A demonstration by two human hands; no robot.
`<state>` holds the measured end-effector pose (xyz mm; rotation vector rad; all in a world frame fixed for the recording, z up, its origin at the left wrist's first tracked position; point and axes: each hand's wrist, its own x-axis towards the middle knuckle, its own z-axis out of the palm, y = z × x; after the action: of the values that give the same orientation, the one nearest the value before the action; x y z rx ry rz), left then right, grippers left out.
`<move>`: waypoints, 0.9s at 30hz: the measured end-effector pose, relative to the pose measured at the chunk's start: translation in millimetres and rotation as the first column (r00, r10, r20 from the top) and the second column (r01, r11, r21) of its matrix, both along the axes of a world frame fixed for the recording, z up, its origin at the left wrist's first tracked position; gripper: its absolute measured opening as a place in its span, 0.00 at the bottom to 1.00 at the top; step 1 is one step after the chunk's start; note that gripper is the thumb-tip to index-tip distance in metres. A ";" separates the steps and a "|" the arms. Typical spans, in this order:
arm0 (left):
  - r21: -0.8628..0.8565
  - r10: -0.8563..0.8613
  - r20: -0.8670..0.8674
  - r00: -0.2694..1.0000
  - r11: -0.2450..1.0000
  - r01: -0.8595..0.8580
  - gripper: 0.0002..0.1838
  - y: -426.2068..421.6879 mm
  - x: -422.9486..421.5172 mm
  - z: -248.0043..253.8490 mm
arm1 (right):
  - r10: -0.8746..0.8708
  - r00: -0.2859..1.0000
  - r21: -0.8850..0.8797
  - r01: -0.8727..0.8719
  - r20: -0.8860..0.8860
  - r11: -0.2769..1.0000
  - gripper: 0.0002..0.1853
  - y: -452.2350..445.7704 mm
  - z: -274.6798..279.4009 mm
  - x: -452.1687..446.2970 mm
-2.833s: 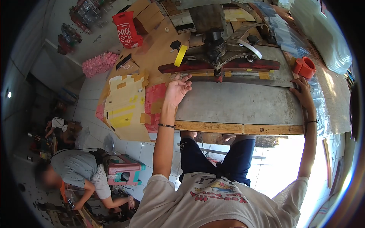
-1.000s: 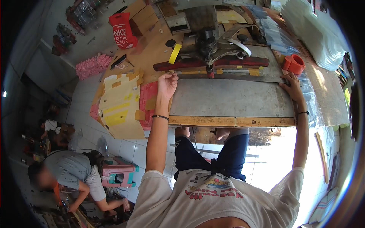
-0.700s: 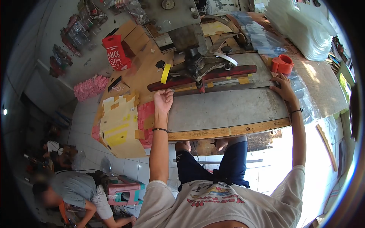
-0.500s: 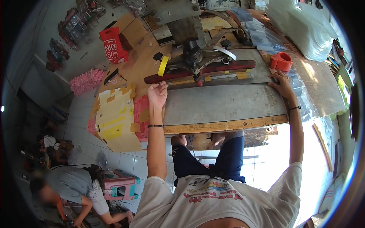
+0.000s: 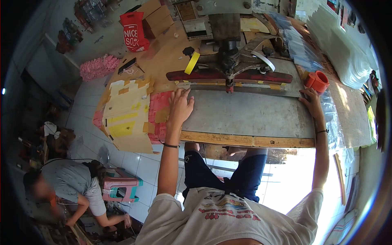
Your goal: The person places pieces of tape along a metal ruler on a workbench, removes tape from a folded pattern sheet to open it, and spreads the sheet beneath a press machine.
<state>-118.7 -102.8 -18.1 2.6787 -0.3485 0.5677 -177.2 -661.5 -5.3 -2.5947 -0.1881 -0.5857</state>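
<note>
A long thin metal strip (image 5: 261,91) lies along the back of the grey metal plate (image 5: 249,114), just in front of a dark red bar (image 5: 261,76). At the strip's left end is my left hand (image 5: 181,107), fingers apart and fingertips against its edge. My right hand (image 5: 313,104) has its fingers closed on the right end. Above the strip stands a clamp-like press (image 5: 229,61) with spreading arms, its red-tipped rod (image 5: 229,87) pointing down near the strip. A yellow tape roll (image 5: 192,63) and a white tape roll (image 5: 263,61) hang on the arms.
An orange-red tape roll (image 5: 317,81) stands beside my right hand. Taped cardboard (image 5: 126,108) covers the table's left corner. Further back are a red bag (image 5: 134,32), a carton (image 5: 157,18) and clear plastic sheets (image 5: 302,47). A co-worker (image 5: 67,179) bends over at lower left.
My view has shifted, so the table appears further right. My left hand has gone from curled fingers to spread ones at the strip's left end. My right hand stays at the right end.
</note>
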 end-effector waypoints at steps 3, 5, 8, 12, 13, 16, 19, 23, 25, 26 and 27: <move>0.078 0.052 -0.017 0.998 0.996 -0.051 0.23 -4.3 -0.5 -3.0 | 0.046 0.999 0.049 -0.046 -0.001 0.998 0.20 -4.4 0.4 0.8; 0.085 0.066 -0.019 0.998 0.994 -0.065 0.24 -5.0 0.9 -3.2 | 0.023 1.000 0.021 -0.022 -0.015 1.000 0.20 -7.6 2.9 1.5; 0.105 0.073 -0.018 0.997 0.992 -0.071 0.25 -6.3 -0.6 -4.0 | 0.002 0.998 -0.003 -0.002 -0.068 1.000 0.19 -12.3 5.2 -0.8; 0.118 0.063 -0.003 0.998 0.991 -0.062 0.25 -6.7 0.8 -2.9 | -0.025 0.993 0.048 0.031 -0.111 0.998 0.19 -19.4 6.8 -4.7; 0.120 0.064 -0.006 0.998 0.991 -0.063 0.25 -6.6 0.5 -1.9 | -0.035 0.992 0.067 0.043 -0.117 0.997 0.19 -21.5 8.1 -5.1; 0.116 0.061 0.013 0.998 0.991 -0.062 0.25 -7.5 0.8 -3.9 | -0.014 0.992 0.045 0.020 -0.127 0.999 0.19 -19.9 8.9 -5.0; 0.118 0.044 0.063 0.997 0.992 -0.052 0.25 -6.4 3.9 -6.4 | -0.015 0.990 0.038 0.021 -0.142 0.999 0.19 -12.2 10.7 -3.0; 0.128 0.044 0.055 0.998 0.990 -0.050 0.25 -7.1 3.1 -5.8 | -0.008 0.993 0.004 0.008 -0.116 1.000 0.19 -11.7 6.5 1.6; 0.138 0.049 0.028 0.998 0.989 -0.052 0.24 -7.5 1.6 -4.5 | -0.036 0.992 -0.008 0.035 -0.124 0.999 0.19 -11.9 3.9 3.2; 0.141 0.056 0.010 0.998 0.988 -0.056 0.23 -7.4 1.8 -3.9 | -0.051 0.991 -0.013 0.050 -0.127 0.999 0.20 -11.3 3.5 4.1; 0.145 0.060 -0.009 0.998 0.988 -0.058 0.23 -7.3 1.8 -3.7 | -0.065 0.991 -0.031 0.062 -0.119 0.998 0.20 -10.5 2.9 5.0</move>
<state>-116.9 -110.1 -21.8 2.8397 -0.3183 0.5618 -172.2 -672.0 -2.4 -2.6608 -0.0750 -0.4508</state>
